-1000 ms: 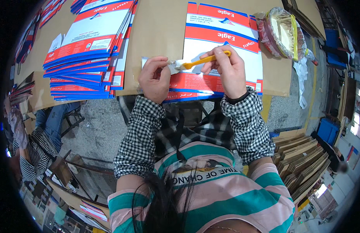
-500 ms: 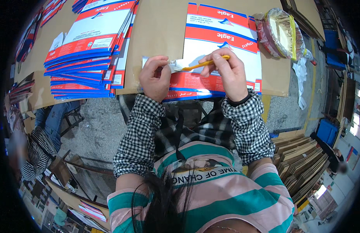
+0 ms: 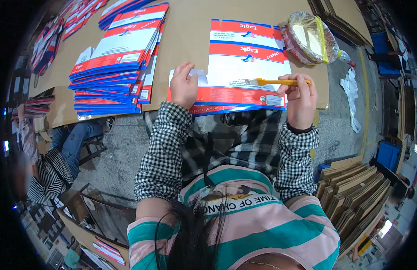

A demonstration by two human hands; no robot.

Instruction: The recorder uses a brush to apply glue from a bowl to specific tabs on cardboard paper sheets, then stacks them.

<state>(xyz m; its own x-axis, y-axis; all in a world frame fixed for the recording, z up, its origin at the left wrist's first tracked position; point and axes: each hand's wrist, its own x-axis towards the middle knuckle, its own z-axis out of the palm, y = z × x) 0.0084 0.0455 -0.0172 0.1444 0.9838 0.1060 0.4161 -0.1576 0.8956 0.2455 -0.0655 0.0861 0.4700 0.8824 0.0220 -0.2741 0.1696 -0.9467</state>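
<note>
A flat carton blank (image 3: 244,67), printed red, white and blue, lies on the cardboard-covered table before me. In my right hand (image 3: 302,100) is a paintbrush (image 3: 280,82) with a yellow handle. Its pale bristles point left, over the lower white part of the carton blank. My left hand (image 3: 185,86) is at the blank's left end, fingers bent upward and a little apart, against a raised white flap (image 3: 200,77). Part of the flap is hidden behind that hand.
A tall stack of carton blanks (image 3: 109,72) stands to the left. At the back right sits a plastic-lined tub (image 3: 303,38) of whitish paste. Folded brown cardboard (image 3: 352,193) leans at the right. A person in striped clothing (image 3: 55,168) is at the far left.
My right hand has drawn the paintbrush to the right, away from my left hand. The left hand's fingers have loosened and point up more. The whole view has shifted slightly.
</note>
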